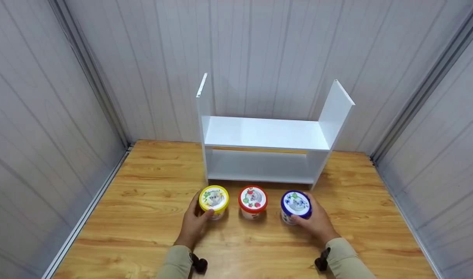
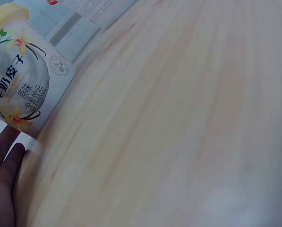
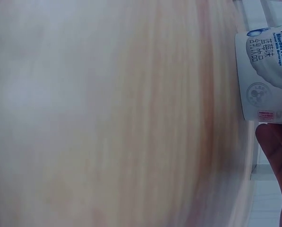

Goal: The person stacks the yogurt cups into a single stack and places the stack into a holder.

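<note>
My left hand (image 1: 193, 224) wraps the yellow-lidded white cup (image 1: 214, 201); my right hand (image 1: 317, 224) wraps the blue-lidded white cup (image 1: 295, 206). Both stand on the wooden tabletop (image 1: 143, 217). I think lifting comes next, gently.

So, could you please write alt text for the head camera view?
Two hands grip the outer tubs of three in a row on a wooden table: left hand on the yellow-lidded tub, right hand on the blue-lidded tub. A red-lidded tub stands between, before an empty white shelf.
</note>
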`<state>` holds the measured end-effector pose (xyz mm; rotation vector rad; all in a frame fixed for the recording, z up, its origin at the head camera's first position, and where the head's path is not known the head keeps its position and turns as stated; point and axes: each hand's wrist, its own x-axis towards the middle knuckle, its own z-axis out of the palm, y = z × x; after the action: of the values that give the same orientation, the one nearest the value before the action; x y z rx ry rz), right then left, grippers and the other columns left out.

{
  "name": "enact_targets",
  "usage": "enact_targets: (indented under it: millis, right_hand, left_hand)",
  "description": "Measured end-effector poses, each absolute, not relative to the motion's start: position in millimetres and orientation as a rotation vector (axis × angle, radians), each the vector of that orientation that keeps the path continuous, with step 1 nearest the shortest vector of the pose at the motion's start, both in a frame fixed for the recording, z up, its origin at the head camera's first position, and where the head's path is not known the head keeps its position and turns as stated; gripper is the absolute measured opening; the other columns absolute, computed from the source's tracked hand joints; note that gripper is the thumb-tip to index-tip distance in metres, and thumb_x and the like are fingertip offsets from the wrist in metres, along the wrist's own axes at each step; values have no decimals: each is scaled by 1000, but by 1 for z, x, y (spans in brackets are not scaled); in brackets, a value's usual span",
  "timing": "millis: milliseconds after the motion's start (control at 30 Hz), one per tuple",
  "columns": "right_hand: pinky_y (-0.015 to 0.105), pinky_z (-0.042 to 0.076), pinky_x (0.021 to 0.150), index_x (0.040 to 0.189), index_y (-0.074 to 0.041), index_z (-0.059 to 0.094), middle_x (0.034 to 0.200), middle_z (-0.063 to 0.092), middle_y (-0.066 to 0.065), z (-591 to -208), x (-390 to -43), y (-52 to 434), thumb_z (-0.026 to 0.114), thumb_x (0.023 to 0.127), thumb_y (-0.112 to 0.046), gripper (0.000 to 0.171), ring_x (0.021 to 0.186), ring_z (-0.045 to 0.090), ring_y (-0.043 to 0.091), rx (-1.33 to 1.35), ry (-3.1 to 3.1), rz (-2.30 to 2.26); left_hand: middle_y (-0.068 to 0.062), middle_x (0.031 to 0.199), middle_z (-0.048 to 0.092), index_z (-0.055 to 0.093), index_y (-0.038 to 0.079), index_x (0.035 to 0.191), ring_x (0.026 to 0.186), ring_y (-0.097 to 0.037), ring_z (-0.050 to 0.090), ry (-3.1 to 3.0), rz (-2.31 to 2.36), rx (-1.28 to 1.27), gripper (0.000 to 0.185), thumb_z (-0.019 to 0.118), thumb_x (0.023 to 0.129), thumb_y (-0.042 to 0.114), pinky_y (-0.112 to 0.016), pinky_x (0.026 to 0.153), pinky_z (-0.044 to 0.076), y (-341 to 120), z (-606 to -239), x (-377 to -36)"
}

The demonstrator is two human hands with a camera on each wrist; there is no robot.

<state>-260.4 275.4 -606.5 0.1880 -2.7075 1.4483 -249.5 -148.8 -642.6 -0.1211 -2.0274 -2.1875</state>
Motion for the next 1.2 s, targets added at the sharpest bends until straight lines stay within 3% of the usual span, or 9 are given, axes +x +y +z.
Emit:
enact_targets:
  millis: [367,533,867,1200]
  right_hand:
    - [57,36,112,153,-4,36,144,52,19,-606,-261,275,92,73,-37,103,133,49,37,239,-2691,1442]
    - [58,34,113,153,-7,36,145,51,19,-605,-262,274,92,73,-38,103,134,48,37,232,-2699,1465]
    - [61,30,115,154,-6,34,149,46,24,-600,-265,280,91,75,-38,103,137,43,42,170,-2754,1455]
    - [64,33,112,153,-5,35,146,46,27,-581,-271,280,90,75,-37,102,136,43,46,254,-2776,1375]
  left_hand:
    - [-15,161,33,30,15,160,149,-30,30,-2132,-2163,-100,84,77,90,14,-36,120,27,-155,-640,-249]
    - [-19,161,31,29,13,161,149,-34,28,-2179,-2141,-77,81,73,93,9,-44,121,26,-159,-638,-250]
    - [-17,163,29,31,16,160,151,-32,24,-2128,-2194,-64,83,75,90,5,-40,120,25,-156,-642,-250]
    - [-14,157,39,35,24,158,145,-32,36,-2166,-2143,27,79,72,92,4,-50,119,30,-152,-639,-247]
